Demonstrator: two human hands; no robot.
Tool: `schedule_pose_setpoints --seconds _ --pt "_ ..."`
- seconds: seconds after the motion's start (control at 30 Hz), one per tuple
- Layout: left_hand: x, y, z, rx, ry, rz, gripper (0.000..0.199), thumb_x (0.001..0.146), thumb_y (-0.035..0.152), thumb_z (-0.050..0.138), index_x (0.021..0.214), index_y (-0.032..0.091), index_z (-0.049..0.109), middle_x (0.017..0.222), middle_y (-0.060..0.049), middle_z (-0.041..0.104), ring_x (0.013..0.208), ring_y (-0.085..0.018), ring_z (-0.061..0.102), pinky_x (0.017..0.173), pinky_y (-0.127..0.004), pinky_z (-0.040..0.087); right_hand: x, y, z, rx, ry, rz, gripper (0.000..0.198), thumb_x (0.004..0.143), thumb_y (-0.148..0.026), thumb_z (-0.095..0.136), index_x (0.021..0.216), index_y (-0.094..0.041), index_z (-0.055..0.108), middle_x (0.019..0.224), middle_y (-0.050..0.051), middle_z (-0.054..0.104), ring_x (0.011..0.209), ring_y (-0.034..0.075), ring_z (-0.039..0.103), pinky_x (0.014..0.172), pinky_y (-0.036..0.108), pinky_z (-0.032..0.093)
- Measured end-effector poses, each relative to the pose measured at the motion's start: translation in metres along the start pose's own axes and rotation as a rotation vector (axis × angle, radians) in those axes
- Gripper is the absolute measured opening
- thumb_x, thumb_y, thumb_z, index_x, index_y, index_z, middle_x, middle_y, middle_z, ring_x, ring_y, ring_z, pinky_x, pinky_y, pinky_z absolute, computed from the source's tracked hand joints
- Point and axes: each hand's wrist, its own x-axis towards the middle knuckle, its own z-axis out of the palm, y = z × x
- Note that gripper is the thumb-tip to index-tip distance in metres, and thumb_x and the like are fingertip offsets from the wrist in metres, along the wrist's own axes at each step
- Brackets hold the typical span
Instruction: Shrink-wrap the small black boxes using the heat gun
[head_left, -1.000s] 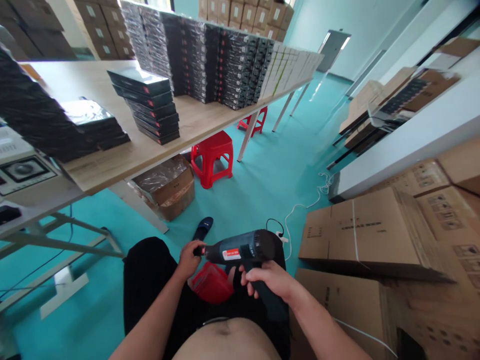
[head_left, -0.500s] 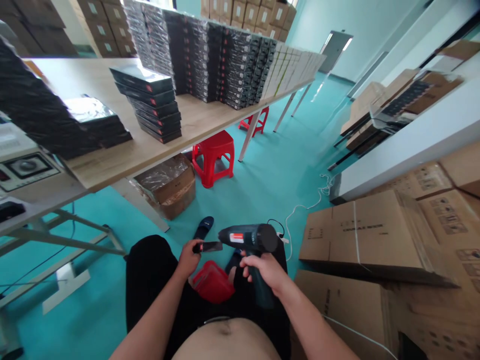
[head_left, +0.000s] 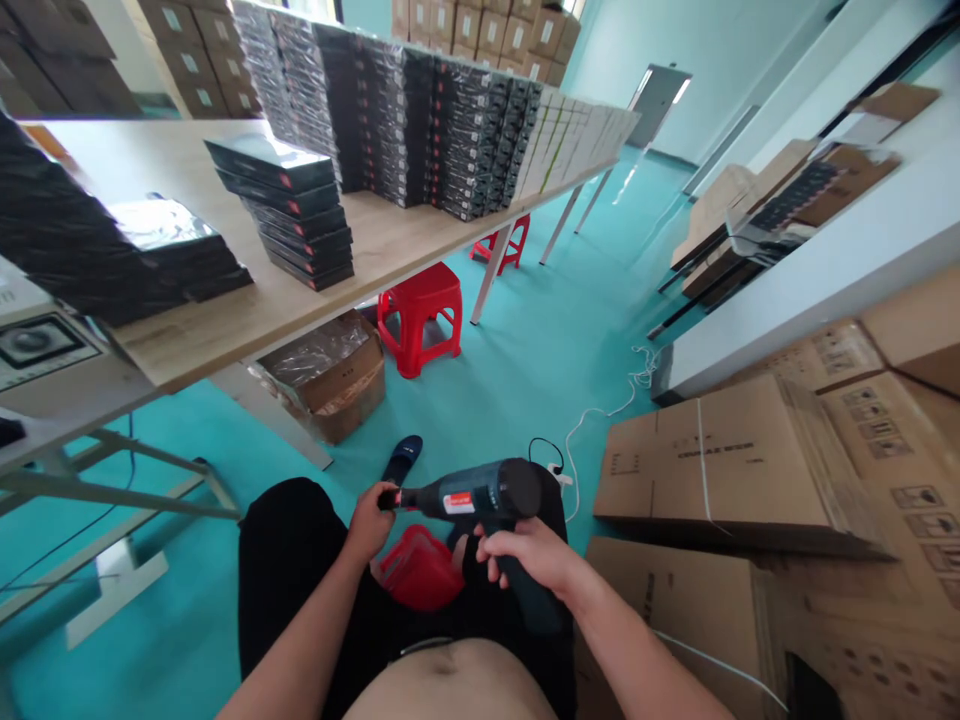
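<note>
Low in the middle of the frame, a seated person in black trousers (head_left: pixel 289 580) works with both bare hands over the lap. The right hand (head_left: pixel 529 552) has its fingers wrapped round the grip of a pistol-shaped tool (head_left: pixel 469 492), a dark blue-grey one with a red and white label on its barrel, the nozzle aimed toward the left of the frame. Just there, left of centre, the left hand (head_left: pixel 370 525) keeps its fingers clamped on a small dark item (head_left: pixel 389 499) with a touch of red; from here I can't quite tell whether the nozzle touches it or only overlaps it in my line of sight. Something red (head_left: pixel 420 572) shows between the knees, and a dark slipper (head_left: pixel 406 455) lies above the left hand on the turquoise floor (head_left: pixel 502 390).

Across the upper left runs a wooden counter (head_left: pixel 225 335), carrying a short stack of black boxes (head_left: pixel 307 225) and a long row of wrapped ones (head_left: pixel 420 130) behind. A red stool (head_left: pixel 421 300) stands beside it, and cardboard cartons (head_left: pixel 712 450) fill the lower right.
</note>
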Motion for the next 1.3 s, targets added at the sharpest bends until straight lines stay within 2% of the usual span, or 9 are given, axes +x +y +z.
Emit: schedule_pose_setpoints --seconds 0.1,0.27,0.47,0.63,0.8,0.9,1.07,1.17,1.3 --pt "0.001 -0.002 0.001 -0.033 0.014 -0.012 0.036 0.059 0.012 0.049 0.093 0.020 0.060 0.094 -0.004 0.063 0.095 -0.024 0.055 0.091 -0.038 0.042 0.001 0.004 0.005 -0.007 -0.054 -0.002 0.025 0.065 -0.027 0.069 0.082 -0.010 0.067 0.071 0.008 0.068 0.054 0.016 0.060 0.049 0.026 0.047" --pt "0.002 0.000 -0.004 -0.099 0.061 -0.083 0.039 0.058 0.015 0.048 0.095 0.018 0.061 0.096 -0.005 0.064 0.095 -0.024 0.057 0.092 -0.038 0.042 0.008 0.006 -0.008 0.005 0.129 -0.019 0.030 0.071 -0.030 0.062 0.093 -0.011 0.062 0.070 0.005 0.066 0.057 0.014 0.060 0.050 0.024 0.047" --pt "0.005 -0.001 -0.005 -0.148 0.093 -0.144 0.041 0.061 0.019 0.050 0.101 0.016 0.059 0.102 -0.008 0.063 0.101 -0.027 0.056 0.096 -0.041 0.040 0.001 0.011 -0.019 0.014 0.032 0.009 0.032 0.067 -0.027 0.065 0.093 -0.008 0.064 0.078 0.009 0.067 0.058 0.016 0.061 0.047 0.024 0.047" --pt "0.005 -0.004 -0.004 -0.151 0.087 -0.122 0.043 0.059 0.015 0.048 0.100 0.018 0.061 0.104 -0.007 0.063 0.105 -0.026 0.054 0.100 -0.042 0.036 0.005 0.010 -0.018 0.017 0.122 -0.019 0.029 0.071 -0.027 0.061 0.095 -0.010 0.061 0.075 0.006 0.066 0.058 0.014 0.060 0.047 0.023 0.047" --pt "0.006 -0.004 -0.004 -0.146 0.075 -0.073 0.041 0.055 0.012 0.049 0.092 0.019 0.063 0.102 -0.006 0.063 0.104 -0.025 0.054 0.100 -0.040 0.037 0.006 0.006 0.005 0.048 -0.024 0.007 0.029 0.065 -0.024 0.066 0.089 -0.008 0.064 0.074 0.009 0.067 0.055 0.016 0.061 0.047 0.024 0.047" --pt "0.006 -0.004 -0.003 -0.161 0.092 -0.094 0.041 0.054 0.013 0.050 0.093 0.018 0.064 0.101 -0.006 0.064 0.103 -0.026 0.055 0.099 -0.040 0.038 0.014 0.006 0.017 0.083 0.009 -0.028 0.031 0.068 -0.027 0.065 0.093 -0.010 0.063 0.076 0.007 0.066 0.058 0.015 0.061 0.049 0.023 0.048" --pt "0.004 -0.008 -0.006 -0.202 0.151 -0.182 0.040 0.058 0.018 0.054 0.097 0.017 0.063 0.099 -0.008 0.065 0.100 -0.027 0.057 0.096 -0.041 0.039 0.019 0.009 -0.008 0.087 0.122 -0.014 0.028 0.070 -0.025 0.060 0.093 -0.009 0.059 0.073 0.007 0.065 0.056 0.015 0.060 0.045 0.022 0.046" --pt "0.005 -0.009 -0.005 -0.239 0.169 -0.214 0.041 0.059 0.019 0.056 0.099 0.017 0.063 0.100 -0.008 0.064 0.100 -0.028 0.056 0.096 -0.041 0.038 0.012 0.013 -0.024 0.095 0.116 -0.002 0.027 0.071 -0.025 0.059 0.093 -0.009 0.058 0.074 0.007 0.064 0.057 0.015 0.060 0.045 0.023 0.046" --pt "0.007 -0.005 -0.003 -0.278 0.146 -0.227 0.040 0.058 0.016 0.058 0.097 0.019 0.064 0.099 -0.007 0.064 0.100 -0.027 0.056 0.096 -0.040 0.037 0.008 0.015 -0.024 0.113 0.089 -0.024 0.029 0.072 -0.026 0.059 0.096 -0.009 0.058 0.076 0.007 0.064 0.059 0.015 0.060 0.048 0.023 0.048"
